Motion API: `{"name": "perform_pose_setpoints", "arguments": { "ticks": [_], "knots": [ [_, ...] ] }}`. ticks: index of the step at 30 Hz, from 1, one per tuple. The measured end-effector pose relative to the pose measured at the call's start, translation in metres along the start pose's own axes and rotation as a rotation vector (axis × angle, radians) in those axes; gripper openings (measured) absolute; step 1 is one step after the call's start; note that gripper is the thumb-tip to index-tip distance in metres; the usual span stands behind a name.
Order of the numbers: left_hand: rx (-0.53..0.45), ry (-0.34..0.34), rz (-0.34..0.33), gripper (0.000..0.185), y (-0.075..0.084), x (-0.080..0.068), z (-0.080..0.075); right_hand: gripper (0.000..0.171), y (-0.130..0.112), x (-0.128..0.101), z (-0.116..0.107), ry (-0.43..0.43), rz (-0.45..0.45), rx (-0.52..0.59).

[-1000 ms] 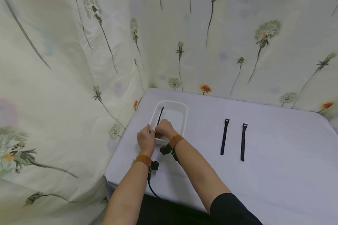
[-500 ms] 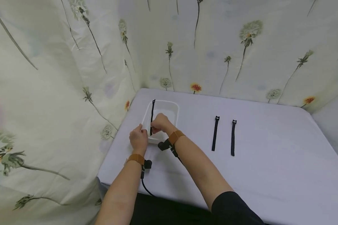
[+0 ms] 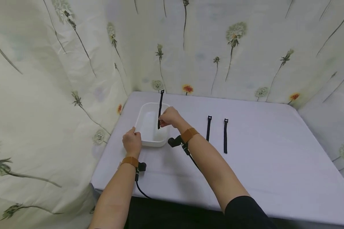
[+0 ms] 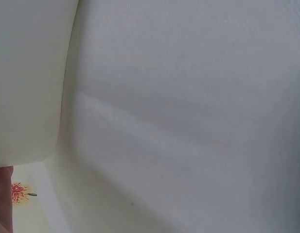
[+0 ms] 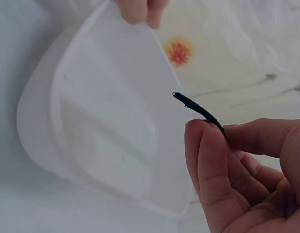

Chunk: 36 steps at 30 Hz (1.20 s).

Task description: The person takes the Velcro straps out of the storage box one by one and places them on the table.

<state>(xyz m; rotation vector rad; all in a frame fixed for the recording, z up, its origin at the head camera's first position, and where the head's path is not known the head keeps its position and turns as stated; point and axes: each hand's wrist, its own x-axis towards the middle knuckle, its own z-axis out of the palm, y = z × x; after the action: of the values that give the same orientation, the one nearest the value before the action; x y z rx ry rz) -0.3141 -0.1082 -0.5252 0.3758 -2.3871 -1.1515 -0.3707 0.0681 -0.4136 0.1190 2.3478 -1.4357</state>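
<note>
My right hand (image 3: 170, 117) pinches a black hook-and-loop cable tie (image 3: 160, 106) near its lower end. The tie stands nearly upright over the right part of a white plastic tray (image 3: 153, 144), its slotted head at the top. In the right wrist view, thumb and fingertips of the right hand (image 5: 242, 170) hold the cable tie (image 5: 201, 110), whose short end sticks out. My left hand (image 3: 132, 142) grips the tray's near left rim. Fingers of it reach over that rim in the right wrist view. The left wrist view shows mostly the tray's outer wall (image 4: 28, 82) and tablecloth.
Two more black cable ties, a nearer-in one (image 3: 208, 128) and an outer one (image 3: 225, 136), lie on the white-covered table (image 3: 261, 165) right of the tray. A flower-printed curtain (image 3: 200, 57) stands behind and to the left. Cabled cameras hang at both wrists.
The right hand has lifted the cable tie up out of the tray's left side and carried it rightward over the tray. The left hand stays on the rim. The head view has swung right.
</note>
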Motion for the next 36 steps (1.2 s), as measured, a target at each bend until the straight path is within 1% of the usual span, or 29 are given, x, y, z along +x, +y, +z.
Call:
{"name": "perform_pose_setpoints", "arguments": {
  "ticks": [4, 8, 13, 16, 20, 24, 27, 31, 36],
  "knots": [
    [0.006, 0.009, -0.009, 0.034, -0.003, 0.003, -0.003, 0.023, 0.004, -0.002, -0.015, 0.039, 0.020, 0.005],
    [0.008, 0.004, -0.028, 0.034, -0.005, 0.007, -0.006, 0.023, 0.014, -0.003, -0.029, 0.062, 0.048, 0.002],
    [-0.009, -0.019, -0.048, 0.035, -0.005, 0.009, -0.006, 0.024, 0.033, -0.005, -0.051, 0.092, 0.058, 0.015],
    [-0.017, -0.015, -0.054, 0.036, -0.003, 0.009, -0.006, 0.024, 0.046, -0.005, -0.063, 0.095, 0.066, 0.023],
    [-0.029, -0.011, -0.044, 0.036, 0.001, 0.008, -0.005, 0.024, 0.069, -0.005, -0.075, 0.080, 0.112, 0.019],
    [-0.025, -0.016, -0.029, 0.036, 0.002, 0.006, -0.002, 0.022, 0.093, -0.005, -0.079, 0.069, 0.168, 0.009],
    [-0.031, -0.019, -0.029, 0.035, 0.002, 0.004, 0.000, 0.020, 0.108, -0.004, -0.080, 0.075, 0.185, 0.000],
    [-0.036, -0.018, -0.044, 0.035, 0.002, -0.001, 0.000, 0.015, 0.122, -0.002, -0.078, 0.068, 0.207, -0.026],
    [-0.029, -0.018, -0.031, 0.035, 0.002, -0.006, 0.000, 0.011, 0.136, 0.002, -0.077, 0.068, 0.253, -0.048]
  ]
}}
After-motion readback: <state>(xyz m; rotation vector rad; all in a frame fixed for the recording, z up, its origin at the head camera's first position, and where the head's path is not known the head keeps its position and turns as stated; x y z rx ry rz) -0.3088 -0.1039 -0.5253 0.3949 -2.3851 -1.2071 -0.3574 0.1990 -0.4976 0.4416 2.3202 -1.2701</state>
